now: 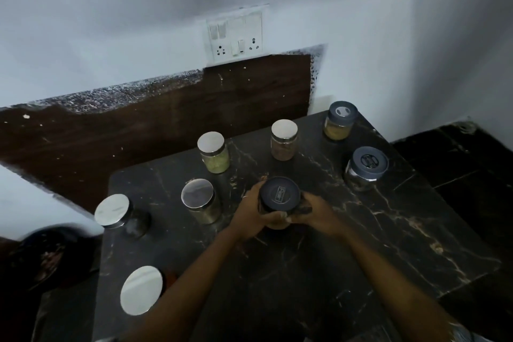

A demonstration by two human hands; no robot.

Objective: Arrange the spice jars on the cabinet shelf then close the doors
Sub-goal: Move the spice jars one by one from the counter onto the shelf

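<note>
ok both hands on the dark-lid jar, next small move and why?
Probably lift it straight up off the counter. The left hand and right hand already wrap the dark-lid jar from both sides, and no cabinet shelf is in view yet.

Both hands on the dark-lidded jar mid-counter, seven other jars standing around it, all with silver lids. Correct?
Not quite. The head view shows both the left hand and right hand on the dark-lidded glass jar, with seven other jars around it on the black marble counter, but only five have silver lids; two at the right have dark grey lids.
</note>
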